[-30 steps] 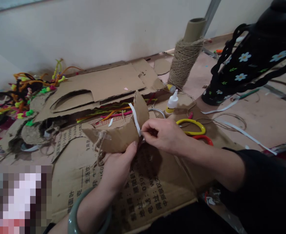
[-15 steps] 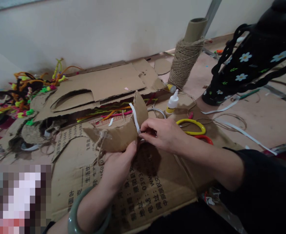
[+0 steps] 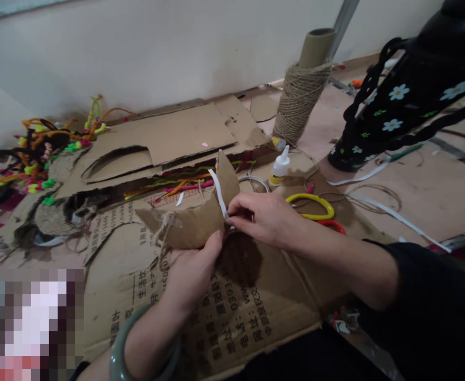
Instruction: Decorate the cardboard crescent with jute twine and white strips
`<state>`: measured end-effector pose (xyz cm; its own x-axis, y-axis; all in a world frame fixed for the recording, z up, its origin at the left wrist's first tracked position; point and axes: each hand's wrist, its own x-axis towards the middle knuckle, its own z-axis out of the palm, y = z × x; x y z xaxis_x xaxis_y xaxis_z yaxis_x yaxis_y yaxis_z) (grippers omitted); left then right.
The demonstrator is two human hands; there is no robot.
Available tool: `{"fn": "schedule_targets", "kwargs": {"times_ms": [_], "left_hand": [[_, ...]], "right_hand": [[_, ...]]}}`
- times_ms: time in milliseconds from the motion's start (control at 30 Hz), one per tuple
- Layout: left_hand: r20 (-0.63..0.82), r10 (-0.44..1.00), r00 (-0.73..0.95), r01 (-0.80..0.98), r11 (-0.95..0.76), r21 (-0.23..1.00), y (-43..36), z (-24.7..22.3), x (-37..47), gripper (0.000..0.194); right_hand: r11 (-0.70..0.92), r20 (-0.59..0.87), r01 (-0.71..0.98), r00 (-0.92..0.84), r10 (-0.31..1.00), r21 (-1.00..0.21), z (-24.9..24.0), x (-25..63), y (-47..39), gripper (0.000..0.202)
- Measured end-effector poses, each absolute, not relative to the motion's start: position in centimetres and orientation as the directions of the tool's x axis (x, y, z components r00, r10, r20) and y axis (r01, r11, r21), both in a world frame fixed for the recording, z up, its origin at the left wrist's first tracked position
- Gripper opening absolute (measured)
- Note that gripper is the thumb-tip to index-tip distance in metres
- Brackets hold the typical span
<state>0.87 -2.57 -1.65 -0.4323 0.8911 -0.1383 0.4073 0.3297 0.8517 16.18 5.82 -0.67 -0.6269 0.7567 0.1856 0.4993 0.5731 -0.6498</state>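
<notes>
My left hand (image 3: pixel 194 270) grips a curved cardboard piece (image 3: pixel 194 219) from below, its thumb pressed on the lower edge. Twine is tied around the left end of that piece, with what looks like clear tape beside it. A narrow white strip (image 3: pixel 217 189) runs across the cardboard's front near its right end. Thumb and fingertips of my right hand (image 3: pixel 258 217) pinch the strip's lower end against the cardboard edge. The fingers of my left hand behind the piece are hidden. A printed cardboard sheet (image 3: pixel 240 317) lies beneath both hands.
A white glue bottle (image 3: pixel 280 168) stands beyond my right hand, near yellow-and-red-handled scissors (image 3: pixel 321 207). Farther back are a twine spool (image 3: pixel 303 100) and a black flowered bottle (image 3: pixel 394 111). Colourful pipe cleaners (image 3: pixel 45 143) lie left beside cut cardboard (image 3: pixel 176 129).
Both hands keep their hold in nearly the same place. The upper end of the white strip and the cardboard's right tip have shifted very slightly left.
</notes>
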Motion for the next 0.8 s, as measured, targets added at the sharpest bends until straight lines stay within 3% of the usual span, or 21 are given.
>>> {"fn": "schedule_targets", "kwargs": {"times_ms": [333, 800], "left_hand": [[-0.127, 0.886, -0.446, 0.382, 0.316, 0.869, -2.66, -1.85, 0.82, 0.023], [-0.192, 0.882, -0.431, 0.253, 0.322, 0.912, -2.13, -1.65, 1.25, 0.025]], "right_hand": [[0.592, 0.205, 0.51, -0.624, 0.754, -0.625, -0.78, 16.17, 5.7, 0.008], [0.553, 0.164, 0.485, -0.633, 0.756, -0.678, -0.95, 16.29, 6.2, 0.009]]}}
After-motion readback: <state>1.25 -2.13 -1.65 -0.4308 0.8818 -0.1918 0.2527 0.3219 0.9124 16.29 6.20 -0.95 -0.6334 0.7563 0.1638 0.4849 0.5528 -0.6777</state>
